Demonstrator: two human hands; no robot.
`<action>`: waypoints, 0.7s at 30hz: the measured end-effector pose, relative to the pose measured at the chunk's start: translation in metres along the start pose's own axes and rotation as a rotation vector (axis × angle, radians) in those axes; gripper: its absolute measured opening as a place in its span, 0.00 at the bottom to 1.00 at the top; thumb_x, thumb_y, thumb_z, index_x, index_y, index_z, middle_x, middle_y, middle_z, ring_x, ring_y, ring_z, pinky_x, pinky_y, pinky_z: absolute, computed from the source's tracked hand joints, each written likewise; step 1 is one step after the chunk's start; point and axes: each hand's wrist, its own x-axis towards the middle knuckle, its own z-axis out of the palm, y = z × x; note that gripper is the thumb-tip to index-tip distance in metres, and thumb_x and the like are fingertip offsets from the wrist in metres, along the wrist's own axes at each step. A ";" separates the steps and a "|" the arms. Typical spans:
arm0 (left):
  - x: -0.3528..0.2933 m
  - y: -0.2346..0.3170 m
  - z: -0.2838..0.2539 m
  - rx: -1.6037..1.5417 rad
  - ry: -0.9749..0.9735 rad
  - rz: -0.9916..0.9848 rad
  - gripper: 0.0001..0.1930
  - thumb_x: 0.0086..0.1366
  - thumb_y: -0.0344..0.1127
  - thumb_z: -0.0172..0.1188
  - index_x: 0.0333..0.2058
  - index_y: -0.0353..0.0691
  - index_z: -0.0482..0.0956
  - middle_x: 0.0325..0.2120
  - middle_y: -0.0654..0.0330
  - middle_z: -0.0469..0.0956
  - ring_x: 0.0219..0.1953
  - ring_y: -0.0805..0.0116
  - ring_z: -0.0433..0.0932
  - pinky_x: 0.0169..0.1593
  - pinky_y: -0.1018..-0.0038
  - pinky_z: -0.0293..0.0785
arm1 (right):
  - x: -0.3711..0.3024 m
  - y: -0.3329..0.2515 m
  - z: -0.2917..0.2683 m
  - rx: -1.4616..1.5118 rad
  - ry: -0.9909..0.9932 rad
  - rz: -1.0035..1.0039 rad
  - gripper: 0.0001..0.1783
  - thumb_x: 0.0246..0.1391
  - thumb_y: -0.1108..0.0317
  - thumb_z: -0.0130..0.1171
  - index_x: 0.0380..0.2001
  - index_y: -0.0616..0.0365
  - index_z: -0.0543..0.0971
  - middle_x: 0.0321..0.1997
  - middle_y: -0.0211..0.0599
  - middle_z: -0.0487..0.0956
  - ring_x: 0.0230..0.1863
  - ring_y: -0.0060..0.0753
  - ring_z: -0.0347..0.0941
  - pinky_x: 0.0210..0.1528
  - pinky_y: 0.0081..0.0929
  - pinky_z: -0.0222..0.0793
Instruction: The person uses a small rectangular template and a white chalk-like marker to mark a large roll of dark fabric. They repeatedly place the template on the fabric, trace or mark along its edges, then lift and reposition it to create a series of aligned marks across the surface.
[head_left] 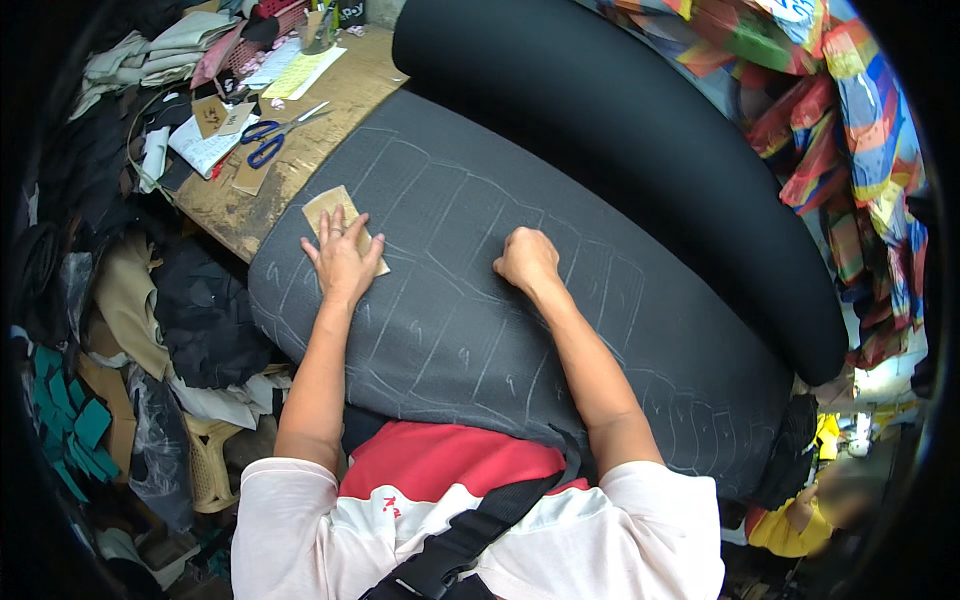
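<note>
Dark grey fabric (440,335) covers the table in front of me, marked with rows of pale chalk-like outlines. My left hand (343,262) lies flat with its fingers spread, pressing a tan cardboard pattern piece (328,207) onto the cloth near its left edge. Farther right, my right hand (528,261) is closed and rests on the fabric among the drawn lines. Whatever its fingers may hold is hidden beneath them.
A thick black fabric roll (610,150) spans the far side. Blue-handled scissors (268,145), papers and card lie on the wooden tabletop (235,210). Colourful bundles (865,110) hang at right; a person in yellow (795,525) is at lower right. Scraps surround a beige plastic stool (208,465).
</note>
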 end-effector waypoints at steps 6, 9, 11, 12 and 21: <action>-0.001 -0.005 0.002 -0.064 0.039 0.012 0.22 0.52 0.48 0.61 0.47 0.51 0.78 0.59 0.53 0.63 0.65 0.55 0.52 0.63 0.41 0.36 | 0.028 -0.044 0.009 0.134 0.129 -0.003 0.11 0.34 0.70 0.63 0.25 0.64 0.81 0.31 0.51 0.80 0.39 0.49 0.77 0.43 0.40 0.73; -0.001 -0.006 0.001 -0.100 0.051 0.009 0.22 0.52 0.49 0.61 0.46 0.50 0.78 0.58 0.53 0.64 0.64 0.55 0.54 0.63 0.42 0.36 | 0.034 -0.057 0.015 -0.108 -0.087 -0.043 0.09 0.36 0.70 0.61 0.23 0.65 0.80 0.29 0.52 0.79 0.36 0.51 0.77 0.40 0.41 0.73; -0.001 -0.006 0.001 -0.131 0.074 0.007 0.22 0.51 0.48 0.62 0.45 0.48 0.79 0.57 0.53 0.65 0.64 0.55 0.55 0.63 0.42 0.37 | 0.044 -0.069 0.019 0.020 -0.037 -0.107 0.08 0.36 0.70 0.62 0.23 0.63 0.81 0.30 0.50 0.80 0.36 0.50 0.77 0.40 0.40 0.73; -0.002 -0.006 0.001 -0.147 0.080 0.005 0.22 0.50 0.47 0.62 0.45 0.48 0.79 0.56 0.53 0.65 0.64 0.55 0.55 0.63 0.42 0.37 | 0.051 -0.077 0.022 0.083 0.046 -0.122 0.08 0.36 0.70 0.62 0.23 0.62 0.81 0.30 0.49 0.80 0.36 0.49 0.77 0.40 0.39 0.73; -0.001 -0.011 0.002 -0.354 0.238 -0.013 0.22 0.47 0.44 0.65 0.42 0.41 0.78 0.51 0.51 0.68 0.60 0.51 0.59 0.62 0.45 0.42 | 0.089 -0.125 0.042 0.122 0.042 -0.218 0.10 0.34 0.68 0.63 0.23 0.61 0.81 0.29 0.50 0.80 0.35 0.51 0.77 0.40 0.39 0.73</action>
